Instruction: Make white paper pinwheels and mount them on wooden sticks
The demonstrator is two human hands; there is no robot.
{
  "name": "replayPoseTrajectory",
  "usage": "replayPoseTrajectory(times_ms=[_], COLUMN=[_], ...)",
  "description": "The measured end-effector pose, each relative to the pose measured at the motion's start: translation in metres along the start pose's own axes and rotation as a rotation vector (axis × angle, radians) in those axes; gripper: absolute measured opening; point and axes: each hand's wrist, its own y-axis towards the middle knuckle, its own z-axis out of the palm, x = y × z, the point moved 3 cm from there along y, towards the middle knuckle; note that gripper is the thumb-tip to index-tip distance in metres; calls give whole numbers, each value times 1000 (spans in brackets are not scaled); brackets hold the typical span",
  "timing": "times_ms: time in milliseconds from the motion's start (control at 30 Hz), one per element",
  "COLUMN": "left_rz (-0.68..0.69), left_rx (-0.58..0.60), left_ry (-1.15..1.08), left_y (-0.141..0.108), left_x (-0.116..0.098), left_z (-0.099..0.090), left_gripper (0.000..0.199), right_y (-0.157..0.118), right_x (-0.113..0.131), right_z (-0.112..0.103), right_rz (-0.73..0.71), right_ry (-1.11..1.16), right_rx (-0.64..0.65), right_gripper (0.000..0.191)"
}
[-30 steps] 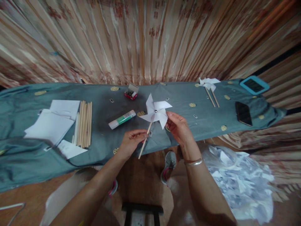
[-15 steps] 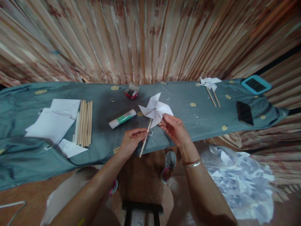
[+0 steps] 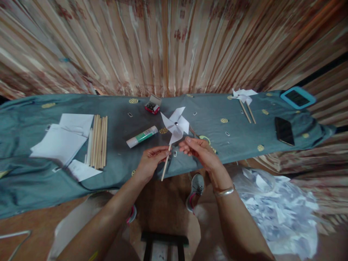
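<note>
My left hand (image 3: 154,161) pinches the wooden stick of a white paper pinwheel (image 3: 178,136), which is held tilted over the table's front edge. A shiny round pin sits at the pinwheel's centre, and its stick (image 3: 165,168) points down toward me. Just right of the blades, my right hand (image 3: 199,152) hovers with loosely curled fingers and nothing in them. Behind that hand lie scissors with a yellow-green handle (image 3: 205,138), partly hidden. A glue stick (image 3: 142,136) with a green label lies left of the pinwheel, and an open red box of pins (image 3: 152,107) stands farther back.
On the left of the cloth-covered table (image 3: 122,159) are white paper sheets (image 3: 58,141) and a row of wooden sticks (image 3: 100,141). Two finished pinwheels (image 3: 243,95), a phone (image 3: 284,130) and a blue-framed device (image 3: 298,98) lie right. A bag of paper pieces (image 3: 277,214) stands below.
My right hand has let go of the pinwheel blade and come slightly away from it. The blades have turned, uncovering the scissors behind. My left hand still holds the stick.
</note>
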Motion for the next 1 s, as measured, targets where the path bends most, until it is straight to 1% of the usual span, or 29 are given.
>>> replayPoseTrajectory(times_ms=[33,100,200,233,267,300,333,400,467,567,700,800,1000], left_rz=[-6,-20,-52,-66,-80,-93,-104,-117,-118,-112,-112,-113,-91], left_rx=[0,11,50,66,81,95,105,114,106,100,87,81,82], left_ry=[-5,-17,-30,-30,-29,-27,-23,-10,1,11,9,10,30], left_y=[0,-1,-3,-4,-5,-6,-6,-7,-7,-6,-5,-5,-3], left_x=[0,-1,-2,-1,-1,-1,0,1,1,2,3,4,6], left_z=[0,0,2,3,4,5,6,7,6,6,5,4,3], left_gripper=[32,32,30,29,29,29,29,29,29,30,32,34,33], right_y=[0,1,3,5,6,8,10,13,15,14,14,14,12], right_x=[3,8,14,15,15,14,13,12,11,12,12,11,11], right_z=[-6,-20,-38,-41,-43,-42,-40,-32,-24,-19,-19,-18,-14], right_rz=[-15,-67,-199,-240,-269,-283,-281,-246,-202,-179,-176,-175,-121], right_ry=[-30,-53,-40,-29,-12,13,44,110,164,193,194,242,332], right_rx=[-45,-186,-422,-465,-478,-461,-416,-297,-221,-214,-203,-200,-170], right_gripper=[50,52,46,43,40,37,36,37,39,38,31,28,31])
